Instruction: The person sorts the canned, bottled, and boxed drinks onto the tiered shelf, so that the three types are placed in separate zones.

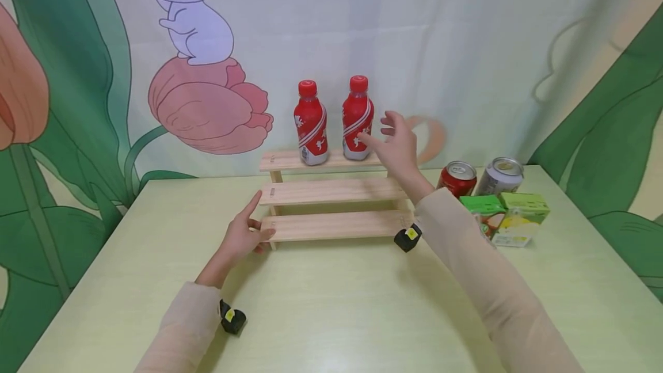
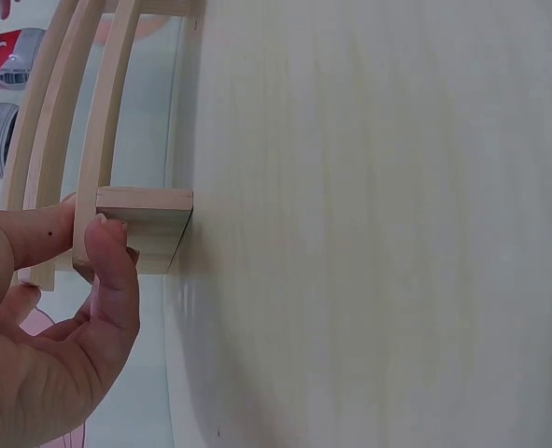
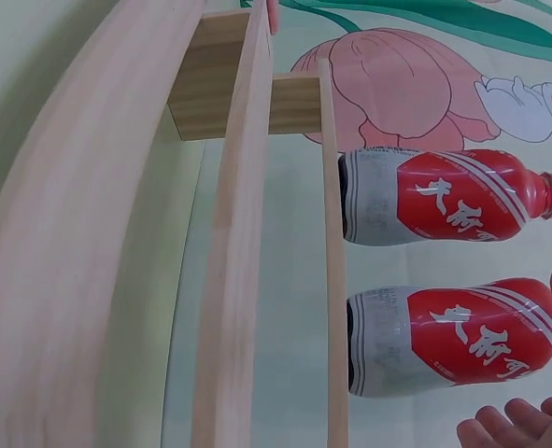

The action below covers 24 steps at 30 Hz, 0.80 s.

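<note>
A three-tier wooden step shelf (image 1: 331, 225) stands toward the back of the table. Two red drink bottles stand upright on its top tier, a left bottle (image 1: 312, 128) and a right bottle (image 1: 356, 113). My left hand (image 1: 242, 236) grips the shelf's left end; in the left wrist view, thumb and fingers pinch the end of a plank (image 2: 106, 121). Beside the right bottle is my right hand (image 1: 401, 145), fingers spread and loosely bent, thumb in front of the bottle. In the right wrist view, its fingers (image 3: 523, 425) are apart from the bottle; thumb contact is unclear.
Right of the shelf are a red can (image 1: 458, 178), a silver can (image 1: 500, 176), a green drink carton (image 1: 483, 212) and a yellow-green carton (image 1: 520, 217). A patterned curtain (image 1: 476, 45) hangs behind the table (image 1: 331, 309).
</note>
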Each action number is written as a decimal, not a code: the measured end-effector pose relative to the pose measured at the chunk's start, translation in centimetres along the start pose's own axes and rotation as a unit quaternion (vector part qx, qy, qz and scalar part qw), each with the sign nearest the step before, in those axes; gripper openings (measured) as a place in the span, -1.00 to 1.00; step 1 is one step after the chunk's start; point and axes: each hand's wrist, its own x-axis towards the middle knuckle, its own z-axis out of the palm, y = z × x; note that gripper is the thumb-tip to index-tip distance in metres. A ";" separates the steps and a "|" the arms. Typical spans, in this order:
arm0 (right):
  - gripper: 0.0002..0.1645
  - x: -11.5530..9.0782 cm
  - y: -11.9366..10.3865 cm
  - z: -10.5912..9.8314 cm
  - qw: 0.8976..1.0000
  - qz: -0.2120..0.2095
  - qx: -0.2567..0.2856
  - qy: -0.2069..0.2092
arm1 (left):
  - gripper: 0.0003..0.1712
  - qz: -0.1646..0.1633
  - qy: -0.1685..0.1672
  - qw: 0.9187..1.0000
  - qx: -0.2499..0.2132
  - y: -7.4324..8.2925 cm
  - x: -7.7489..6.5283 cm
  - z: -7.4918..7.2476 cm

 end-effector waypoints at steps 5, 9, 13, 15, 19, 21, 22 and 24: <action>-0.15 -1.0 0.3 -0.4 1.000 -0.009 0.013 -0.004 | 0.04 0.001 0.001 1.000 0.000 0.1 0.0 -0.1; -0.17 -1.8 0.4 -0.8 1.000 -0.028 0.012 0.000 | 0.04 0.004 -0.001 1.000 0.001 0.2 0.0 -0.1; -0.17 -2.4 0.4 -1.2 0.998 -0.053 0.019 -0.005 | 0.04 0.000 -0.002 1.000 -0.001 0.0 0.0 0.0; -0.17 -2.7 0.5 -1.3 0.998 -0.063 0.021 -0.009 | 0.04 -0.002 -0.002 1.000 -0.002 0.0 0.1 0.0; -0.18 -3.4 0.7 -1.5 0.997 -0.077 0.023 -0.014 | 0.04 -0.001 -0.004 1.000 -0.004 -0.1 0.1 0.0; -0.19 -3.7 0.9 -1.5 0.996 -0.078 0.025 -0.017 | 0.04 0.002 -0.005 1.000 -0.004 -0.1 0.1 0.0; -0.19 -3.8 1.0 -1.5 0.996 -0.078 0.028 -0.019 | 0.04 0.002 -0.005 1.000 -0.004 -0.1 0.1 0.0; -0.20 -4.2 1.2 -1.5 0.996 -0.077 0.032 -0.024 | 0.04 0.004 -0.005 1.000 -0.004 0.0 0.0 -0.1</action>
